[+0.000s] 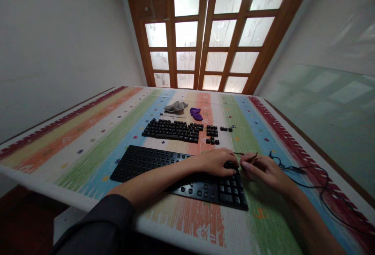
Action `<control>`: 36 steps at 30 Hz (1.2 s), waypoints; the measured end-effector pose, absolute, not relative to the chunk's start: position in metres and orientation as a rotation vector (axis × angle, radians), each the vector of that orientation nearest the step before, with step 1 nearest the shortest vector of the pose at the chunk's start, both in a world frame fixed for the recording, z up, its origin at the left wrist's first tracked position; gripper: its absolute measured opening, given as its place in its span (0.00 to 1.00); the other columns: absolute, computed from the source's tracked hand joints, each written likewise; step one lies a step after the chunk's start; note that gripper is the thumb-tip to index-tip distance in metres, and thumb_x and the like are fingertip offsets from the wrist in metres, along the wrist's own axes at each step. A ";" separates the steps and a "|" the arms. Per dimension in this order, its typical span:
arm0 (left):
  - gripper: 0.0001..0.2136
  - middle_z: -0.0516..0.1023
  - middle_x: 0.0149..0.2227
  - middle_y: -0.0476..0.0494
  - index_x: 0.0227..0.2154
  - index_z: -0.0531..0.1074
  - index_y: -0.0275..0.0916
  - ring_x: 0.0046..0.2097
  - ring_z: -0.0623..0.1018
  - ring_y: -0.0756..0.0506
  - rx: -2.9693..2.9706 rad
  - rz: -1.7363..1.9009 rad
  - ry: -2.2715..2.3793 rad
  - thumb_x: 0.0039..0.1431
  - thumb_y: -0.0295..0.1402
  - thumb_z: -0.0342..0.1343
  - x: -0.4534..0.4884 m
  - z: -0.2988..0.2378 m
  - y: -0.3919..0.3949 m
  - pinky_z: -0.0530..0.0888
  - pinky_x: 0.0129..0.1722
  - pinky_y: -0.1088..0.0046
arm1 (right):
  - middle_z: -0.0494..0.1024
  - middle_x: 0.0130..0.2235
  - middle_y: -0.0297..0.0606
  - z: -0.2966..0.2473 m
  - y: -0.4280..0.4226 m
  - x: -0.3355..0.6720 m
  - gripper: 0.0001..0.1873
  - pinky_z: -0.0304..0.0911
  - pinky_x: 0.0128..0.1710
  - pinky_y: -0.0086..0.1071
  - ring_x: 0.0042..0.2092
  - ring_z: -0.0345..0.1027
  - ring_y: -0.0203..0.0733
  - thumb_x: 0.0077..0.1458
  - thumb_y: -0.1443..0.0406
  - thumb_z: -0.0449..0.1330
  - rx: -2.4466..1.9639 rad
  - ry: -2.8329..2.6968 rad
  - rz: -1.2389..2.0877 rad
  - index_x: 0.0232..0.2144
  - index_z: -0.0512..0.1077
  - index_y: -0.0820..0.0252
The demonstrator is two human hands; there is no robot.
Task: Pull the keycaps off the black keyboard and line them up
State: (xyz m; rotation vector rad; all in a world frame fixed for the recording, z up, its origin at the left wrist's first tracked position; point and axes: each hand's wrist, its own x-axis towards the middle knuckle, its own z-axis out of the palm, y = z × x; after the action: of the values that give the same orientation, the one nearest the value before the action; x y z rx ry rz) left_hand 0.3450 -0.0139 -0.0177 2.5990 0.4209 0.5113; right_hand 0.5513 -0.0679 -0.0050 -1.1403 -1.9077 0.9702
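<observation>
A black keyboard (140,165) lies aslant near the table's front edge. Most of its left and middle part has no keycaps, while keycaps still sit on the number pad (230,192). My left hand (215,162) rests across the keyboard's upper right, its thumb and fingers closed around a small black keycap (229,165). Just right of it, my right hand (265,169) is closed, fingertips pinched on something thin and dark that I cannot make out. Behind the keyboard, loose black keycaps (172,130) stand in rows, with smaller groups (212,131) to their right.
A grey cloth (176,107) lies on a flat pale item farther back, beside a purple cloth (196,113). A black cable (318,186) runs in loops over the right side. The striped tablecloth (96,141) covers the table; wooden glazed doors (202,32) stand behind.
</observation>
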 end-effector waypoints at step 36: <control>0.20 0.79 0.41 0.41 0.53 0.70 0.32 0.39 0.78 0.49 1.561 0.502 0.567 0.58 0.29 0.63 0.358 -0.009 0.002 0.74 0.46 0.68 | 0.76 0.27 0.37 -0.016 -0.064 0.545 0.18 0.68 0.21 0.38 0.25 0.71 0.46 0.57 0.45 0.59 -1.155 -1.338 0.753 0.34 0.71 0.51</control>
State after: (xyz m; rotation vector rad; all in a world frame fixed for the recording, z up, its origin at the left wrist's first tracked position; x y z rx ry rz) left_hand 0.3584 0.0017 -0.0092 1.5608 0.5671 0.5022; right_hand 0.5449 -0.0645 -0.0160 -1.1550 -1.3377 0.7532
